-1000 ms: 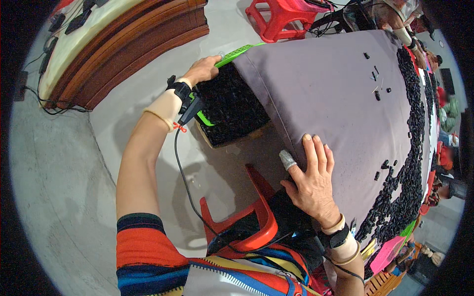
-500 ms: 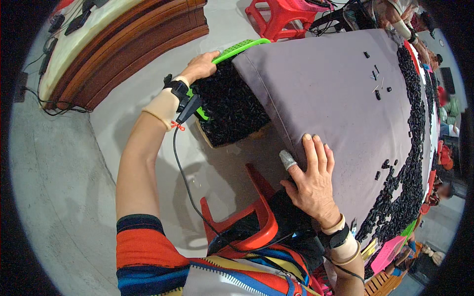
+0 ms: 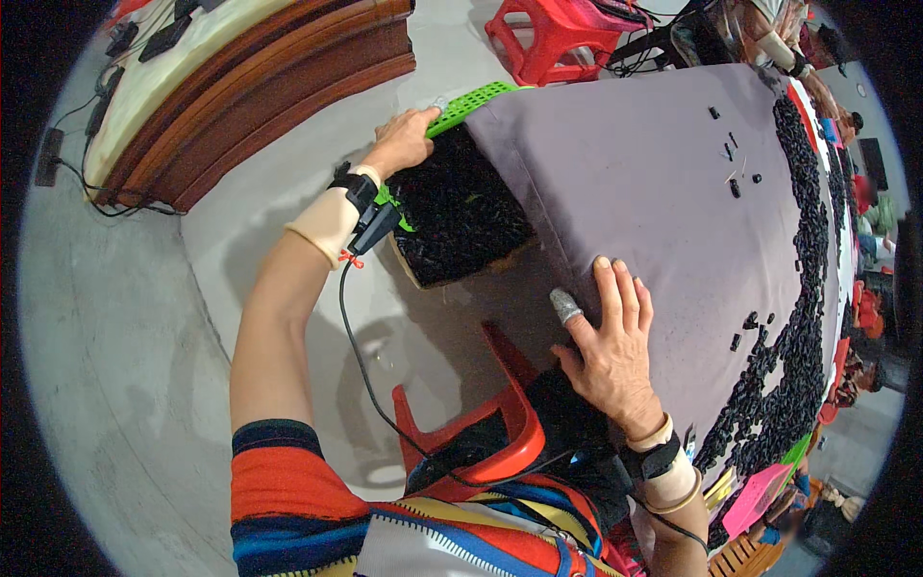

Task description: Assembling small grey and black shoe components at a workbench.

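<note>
My left hand (image 3: 402, 142) grips the rim of a bright green perforated plastic basket (image 3: 473, 104) beside the table's left edge; the thumb wears a grey covering. Most of the basket is hidden by my hand and the table cloth. Just below it, a box (image 3: 461, 216) is filled with small black pieces whose kind I cannot make out. My right hand (image 3: 615, 361) lies with fingers spread on the grey cloth-covered table (image 3: 663, 183), holding nothing; its thumb has a silvery wrap. Both wrists carry beige bands with black straps.
Many small black pieces (image 3: 793, 385) lie along the table's right side, with a few loose bits near the far end. A red stool (image 3: 519, 433) stands close to me, another red stool (image 3: 553, 43) at the back. A cable (image 3: 361, 370) hangs from my left wrist. People sit farther right.
The green basket's rim has tilted, so more of its holed side shows, and my left hand has shifted slightly with it. My right hand stays on the cloth.
</note>
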`<state>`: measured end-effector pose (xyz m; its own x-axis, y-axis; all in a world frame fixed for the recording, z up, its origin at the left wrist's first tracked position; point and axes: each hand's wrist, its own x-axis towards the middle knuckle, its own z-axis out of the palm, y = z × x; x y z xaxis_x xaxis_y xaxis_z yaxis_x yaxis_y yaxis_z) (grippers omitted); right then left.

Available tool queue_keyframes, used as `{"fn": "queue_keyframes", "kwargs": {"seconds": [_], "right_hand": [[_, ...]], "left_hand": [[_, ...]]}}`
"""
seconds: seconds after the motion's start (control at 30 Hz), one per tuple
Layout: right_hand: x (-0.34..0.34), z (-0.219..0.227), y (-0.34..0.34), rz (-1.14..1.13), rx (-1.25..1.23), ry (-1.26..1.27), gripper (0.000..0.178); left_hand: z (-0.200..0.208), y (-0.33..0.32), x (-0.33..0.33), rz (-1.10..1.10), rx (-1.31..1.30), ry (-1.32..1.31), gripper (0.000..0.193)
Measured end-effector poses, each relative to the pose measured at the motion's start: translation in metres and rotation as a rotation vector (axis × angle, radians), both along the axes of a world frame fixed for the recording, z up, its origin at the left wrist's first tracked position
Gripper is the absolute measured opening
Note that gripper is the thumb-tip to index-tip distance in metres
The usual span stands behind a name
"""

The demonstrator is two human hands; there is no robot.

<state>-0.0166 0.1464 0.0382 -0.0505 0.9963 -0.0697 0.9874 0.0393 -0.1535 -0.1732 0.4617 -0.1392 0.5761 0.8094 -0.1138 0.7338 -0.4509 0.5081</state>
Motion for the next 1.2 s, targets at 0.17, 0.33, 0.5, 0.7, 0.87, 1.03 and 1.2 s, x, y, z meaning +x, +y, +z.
{"fn": "queue_keyframes", "kwargs": {"seconds": [0.17,0.33,0.5,0.7,0.87,1.03,1.2], "right_hand": [[-0.001,0.0,0.001,-0.009,0.032,-0.012,0.043],[0.0,-0.002,0.001,-0.003,0.03,-0.012,0.044],[-0.001,-0.002,0.001,0.0,0.025,-0.013,0.044],[0.0,-0.001,0.0,0.0,0.028,-0.013,0.041],[0.001,-0.001,-0.001,0.007,0.014,-0.017,0.042],[0.002,-0.001,0.0,0.01,0.026,-0.021,0.047],[0.001,-0.002,-0.001,0.005,0.031,-0.012,0.046]], "left_hand": [[-0.006,-0.008,0.005,-0.013,0.062,-0.003,0.046],[-0.002,-0.015,0.008,0.017,0.091,0.062,0.047],[-0.001,-0.011,0.008,0.002,0.098,0.074,0.044],[0.001,-0.015,0.01,-0.036,0.222,0.016,0.042],[0.003,-0.018,0.008,-0.058,0.313,0.01,0.041],[0.006,-0.022,0.002,0.001,0.252,0.011,0.041],[0.013,-0.019,0.004,0.006,0.195,0.052,0.044]]}}
